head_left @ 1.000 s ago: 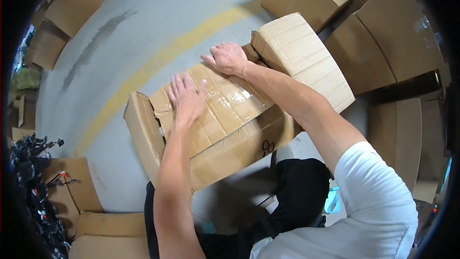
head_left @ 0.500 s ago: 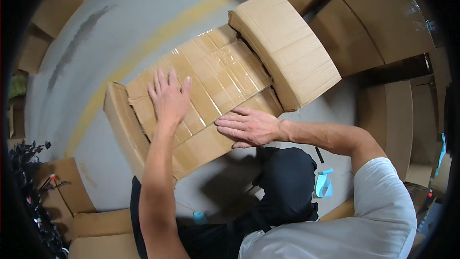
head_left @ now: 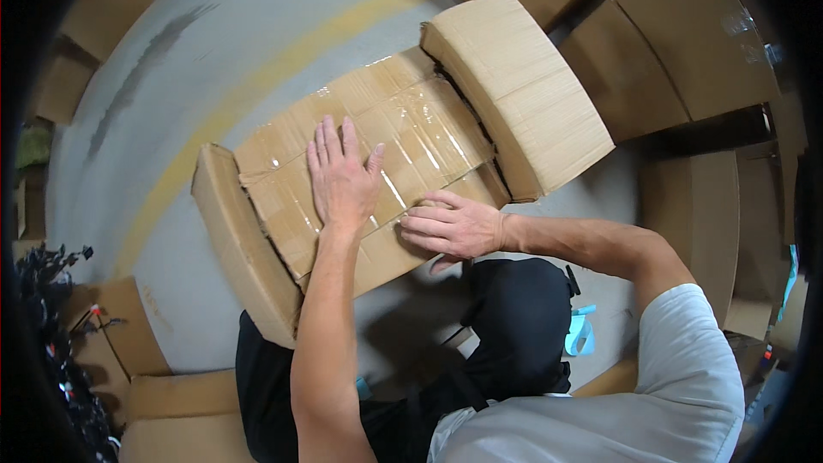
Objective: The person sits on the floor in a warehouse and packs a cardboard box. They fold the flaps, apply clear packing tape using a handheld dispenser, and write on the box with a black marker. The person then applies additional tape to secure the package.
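Because both bare hands lie palm down on the taped cardboard box [head_left: 420, 133], whose middle sits near eleven o'clock of the view's centre, neither has a grip on it. The left hand [head_left: 345, 184] is flat on the top panel, fingers straight and nearly together, thumb apart. The right hand [head_left: 454, 225], at four o'clock from it, is loosely open across the seam along the box's near edge; how hard either one presses, I cannot tell.

From the box's middle, one cardboard end piece [head_left: 244, 244] stands at eight o'clock and a larger, ribbed end piece [head_left: 527, 90] at two, dark gaps running along both. Those gaps look like the weak spots: heavy pressure on the panel could make it sag or buckle. The glossy tape strips [head_left: 429, 111] could peel where the board is creased. With nothing grasped, an uneven push might tip or slide the box toward the black-trousered knee [head_left: 519, 304], at five o'clock from the right hand.
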`<state>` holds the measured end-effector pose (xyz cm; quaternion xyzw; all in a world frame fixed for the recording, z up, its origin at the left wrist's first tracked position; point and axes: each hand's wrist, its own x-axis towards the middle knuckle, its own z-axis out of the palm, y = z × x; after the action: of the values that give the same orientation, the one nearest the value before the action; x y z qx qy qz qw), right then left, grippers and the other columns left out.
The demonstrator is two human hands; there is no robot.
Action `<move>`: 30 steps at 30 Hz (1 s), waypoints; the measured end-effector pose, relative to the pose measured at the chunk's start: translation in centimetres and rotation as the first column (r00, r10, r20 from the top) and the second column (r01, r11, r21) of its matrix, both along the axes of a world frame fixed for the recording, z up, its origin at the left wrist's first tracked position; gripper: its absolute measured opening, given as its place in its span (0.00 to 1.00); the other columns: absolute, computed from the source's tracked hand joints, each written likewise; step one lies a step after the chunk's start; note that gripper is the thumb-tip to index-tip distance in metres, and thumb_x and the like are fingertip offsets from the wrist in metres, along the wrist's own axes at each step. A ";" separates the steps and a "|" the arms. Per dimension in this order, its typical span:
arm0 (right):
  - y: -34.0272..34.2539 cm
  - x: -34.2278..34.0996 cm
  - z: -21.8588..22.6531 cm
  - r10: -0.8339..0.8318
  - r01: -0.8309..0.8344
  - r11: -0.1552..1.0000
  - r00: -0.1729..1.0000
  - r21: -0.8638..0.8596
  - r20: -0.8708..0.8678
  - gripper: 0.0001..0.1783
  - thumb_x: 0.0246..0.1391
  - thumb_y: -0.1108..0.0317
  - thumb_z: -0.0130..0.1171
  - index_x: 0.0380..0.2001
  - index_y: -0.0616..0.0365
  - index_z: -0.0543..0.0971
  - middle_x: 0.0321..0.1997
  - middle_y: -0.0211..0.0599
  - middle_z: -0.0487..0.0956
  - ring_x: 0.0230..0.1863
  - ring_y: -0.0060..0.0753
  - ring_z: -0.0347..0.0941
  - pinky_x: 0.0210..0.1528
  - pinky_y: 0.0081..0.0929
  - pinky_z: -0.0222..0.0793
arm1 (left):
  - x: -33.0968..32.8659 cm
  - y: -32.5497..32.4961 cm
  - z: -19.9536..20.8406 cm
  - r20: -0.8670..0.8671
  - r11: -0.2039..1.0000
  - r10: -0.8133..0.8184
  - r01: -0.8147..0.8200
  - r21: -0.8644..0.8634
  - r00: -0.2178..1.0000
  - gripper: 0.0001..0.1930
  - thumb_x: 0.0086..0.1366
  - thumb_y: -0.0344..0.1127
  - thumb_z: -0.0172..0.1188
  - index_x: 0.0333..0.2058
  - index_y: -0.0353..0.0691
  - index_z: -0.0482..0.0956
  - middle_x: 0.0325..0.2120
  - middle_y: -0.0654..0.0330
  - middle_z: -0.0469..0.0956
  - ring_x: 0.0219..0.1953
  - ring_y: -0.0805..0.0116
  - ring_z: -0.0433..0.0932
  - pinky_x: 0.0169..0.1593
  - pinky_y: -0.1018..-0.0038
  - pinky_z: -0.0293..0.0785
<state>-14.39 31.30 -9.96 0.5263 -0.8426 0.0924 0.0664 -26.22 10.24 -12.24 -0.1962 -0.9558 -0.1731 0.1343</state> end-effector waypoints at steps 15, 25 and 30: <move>-4.1 -5.8 6.6 -0.383 0.401 0.911 0.745 0.092 0.546 0.40 0.61 0.40 0.61 0.64 0.62 0.73 0.70 0.54 0.70 0.71 0.55 0.66 0.73 0.59 0.56 | 13.1 -1.3 0.2 0.094 0.953 0.298 -0.302 0.024 0.950 0.32 0.75 0.48 0.53 0.67 0.27 0.65 0.73 0.40 0.59 0.76 0.44 0.54 0.77 0.52 0.46; -18.5 -13.2 -1.0 -0.199 0.204 0.979 0.972 -0.028 0.121 0.48 0.65 0.31 0.46 0.75 0.57 0.60 0.81 0.47 0.56 0.82 0.53 0.47 0.80 0.64 0.38 | 15.1 -4.2 0.6 0.136 0.944 0.158 -0.190 0.271 0.978 0.29 0.69 0.38 0.61 0.64 0.27 0.69 0.67 0.39 0.66 0.73 0.41 0.59 0.75 0.49 0.51; -19.0 -13.1 -1.4 -0.163 0.168 0.985 0.980 -0.034 0.115 0.50 0.65 0.30 0.43 0.75 0.59 0.59 0.81 0.48 0.56 0.82 0.52 0.46 0.80 0.63 0.37 | 19.1 -5.6 3.0 0.155 0.648 0.339 -0.350 0.677 0.928 0.12 0.68 0.29 0.59 0.48 0.30 0.81 0.50 0.42 0.81 0.55 0.41 0.79 0.60 0.55 0.74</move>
<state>-27.45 12.28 -11.31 0.4467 -0.8837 0.1344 0.0380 -7.17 4.62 -9.22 0.0547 -0.8409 -0.4908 0.2215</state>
